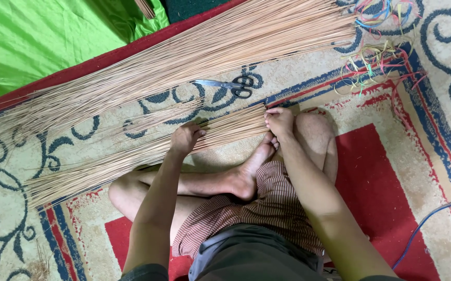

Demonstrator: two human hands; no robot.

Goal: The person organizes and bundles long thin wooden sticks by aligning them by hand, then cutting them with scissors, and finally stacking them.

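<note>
Your left hand (185,138) clenches the small bundle of thin sticks (132,158) mid-length, while your right hand (280,120) pinches its cut ends, keeping them even. Scissors (229,86) lie just beyond both grips.

I sit cross-legged, both bare arms stretched forward over my legs. My left hand (185,138) is curled in a closed grip, knuckles up. My right hand (279,120) pinches with fingertips bent down, wrist slightly raised.
</note>
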